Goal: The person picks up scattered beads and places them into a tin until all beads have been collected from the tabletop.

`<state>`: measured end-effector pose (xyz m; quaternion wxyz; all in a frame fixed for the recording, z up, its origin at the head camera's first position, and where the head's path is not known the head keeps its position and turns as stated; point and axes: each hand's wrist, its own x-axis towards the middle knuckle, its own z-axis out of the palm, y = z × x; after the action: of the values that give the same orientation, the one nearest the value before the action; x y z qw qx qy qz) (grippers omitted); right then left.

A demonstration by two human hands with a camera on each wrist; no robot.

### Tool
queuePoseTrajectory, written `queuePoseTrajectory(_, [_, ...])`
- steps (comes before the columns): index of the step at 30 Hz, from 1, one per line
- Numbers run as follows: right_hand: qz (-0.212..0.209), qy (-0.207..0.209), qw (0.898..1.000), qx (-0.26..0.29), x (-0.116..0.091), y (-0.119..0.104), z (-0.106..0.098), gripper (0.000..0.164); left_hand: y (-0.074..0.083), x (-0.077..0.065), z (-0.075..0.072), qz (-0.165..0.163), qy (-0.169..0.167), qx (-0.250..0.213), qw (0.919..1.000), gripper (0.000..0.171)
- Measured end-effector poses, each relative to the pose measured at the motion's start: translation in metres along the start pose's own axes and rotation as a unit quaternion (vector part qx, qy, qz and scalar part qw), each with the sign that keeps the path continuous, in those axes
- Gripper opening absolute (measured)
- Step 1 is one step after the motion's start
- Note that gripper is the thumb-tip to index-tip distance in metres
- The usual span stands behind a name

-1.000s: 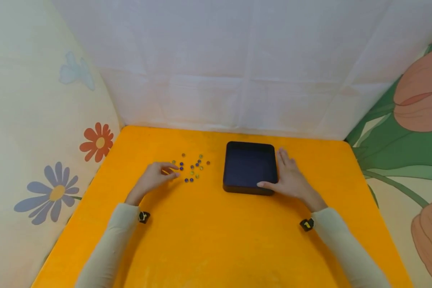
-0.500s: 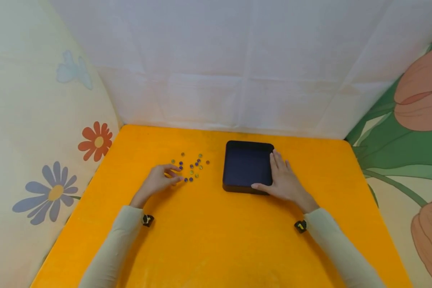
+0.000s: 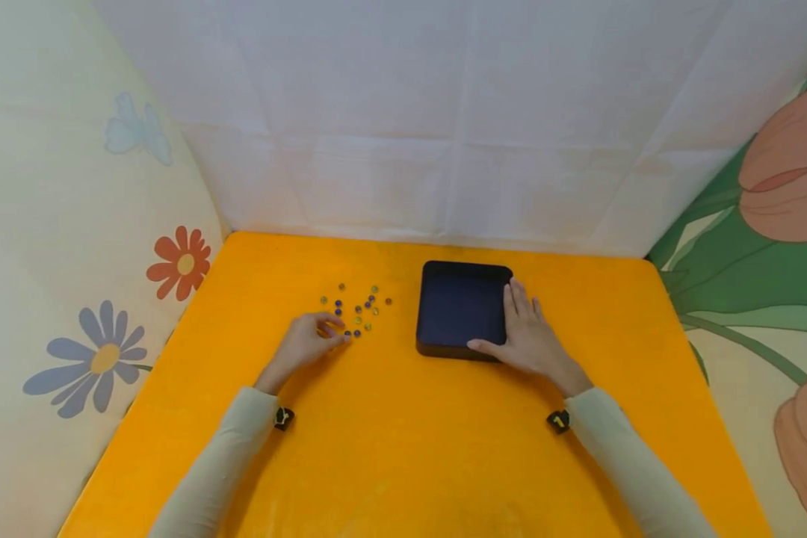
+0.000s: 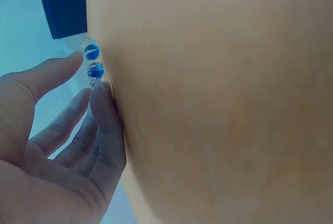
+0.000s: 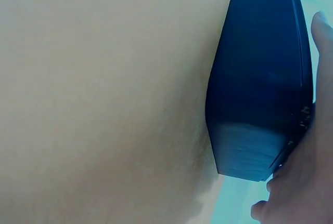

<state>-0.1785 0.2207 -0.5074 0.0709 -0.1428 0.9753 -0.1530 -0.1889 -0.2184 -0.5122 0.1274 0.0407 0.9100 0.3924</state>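
Observation:
Several glass marbles lie scattered at the left of the table in the head view. My left hand reaches in at their near left side, thumb and forefinger bent and apart. In the left wrist view, two blue-and-clear marbles show beside the fingertips of the left hand; no grip on either is visible. A square black tray stands right of the marbles. Against its right wall rests my right hand, fingers extended and thumb over the near edge. The right wrist view has this hand touching the tray's outside.
An orange cloth covers the table. Behind it rises a white backdrop. Flower-printed panels flank the table, one at the left and one at the right.
My left hand has moved right and toward the near pair of marbles. My right hand shifted left onto the tray's right wall early on, then stayed. The tray has barely moved.

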Motion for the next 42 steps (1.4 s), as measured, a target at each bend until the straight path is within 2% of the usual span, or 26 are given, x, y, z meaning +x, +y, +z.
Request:
queuePoseTrajectory(4, [-0.001, -0.004, 1.0, -0.006, 0.0004, -0.001, 0.0, 0.133, 0.0016, -0.0005, 0.0037, -0.003, 0.007, 0.01, 0.9999, 0.032])
queuePoseTrajectory(20, [0.008, -0.002, 1.0, -0.005, 0.0023, 0.0019, 0.0029, 0.134, 0.003, 0.0018, 0.0081, 0.035, 0.025, 0.043, 0.9982, 0.023])
queuePoseTrajectory(26, [0.01, -0.013, 1.0, -0.012, 0.0001, -0.0009, 0.0016, 0.134, 0.0046, 0.0011, 0.0083, 0.028, 0.027, 0.053, 0.9978, 0.019])
queuePoseTrajectory(42, [0.011, -0.004, 1.0, -0.003, -0.0007, -0.0017, 0.0028, 0.134, 0.0061, 0.0016, 0.009, 0.016, 0.024, 0.052, 0.9982, 0.017])
